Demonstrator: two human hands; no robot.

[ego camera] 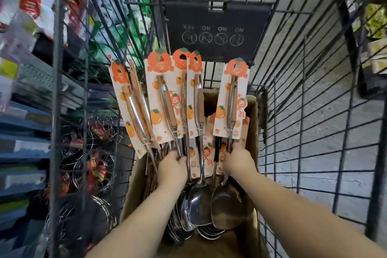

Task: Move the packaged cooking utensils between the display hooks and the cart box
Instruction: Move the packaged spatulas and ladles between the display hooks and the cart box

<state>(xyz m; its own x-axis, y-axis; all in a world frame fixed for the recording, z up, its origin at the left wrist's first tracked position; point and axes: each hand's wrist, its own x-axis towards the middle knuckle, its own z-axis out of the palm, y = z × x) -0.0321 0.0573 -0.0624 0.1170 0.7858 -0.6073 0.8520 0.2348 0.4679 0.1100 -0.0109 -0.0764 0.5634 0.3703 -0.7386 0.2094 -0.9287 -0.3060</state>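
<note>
Both hands are down in the cardboard box (253, 119) that sits inside the wire cart (303, 132), and each holds packaged utensils upright by the metal shaft, with the printed cards fanned out above. The left hand (171, 165) has its fingers curled round a whole bundle of utensils (167, 98), several shafts at once. The right hand (237, 159) is wrapped round the shaft of a single spatula (231, 100), whose blade (227, 209) hangs low over the box. More utensils (207, 153) lie loose in the box between the two hands. The bundle looks like the main risk: the shafts are smooth steel and the grip is below the cards, so one piece on the outside, such as the leftmost card (129, 111), which already leans away, could slide out and drop. The heavy bowls (199, 205) at the bottom overlap closely, so lifting could snag one on another or drag a loose piece up with them. The cards are thin, and their hang holes could tear or bend if they catch on the cart wires just beside them. No display hook is clearly in view, so lining up several holes at once would likely be awkward.
</note>
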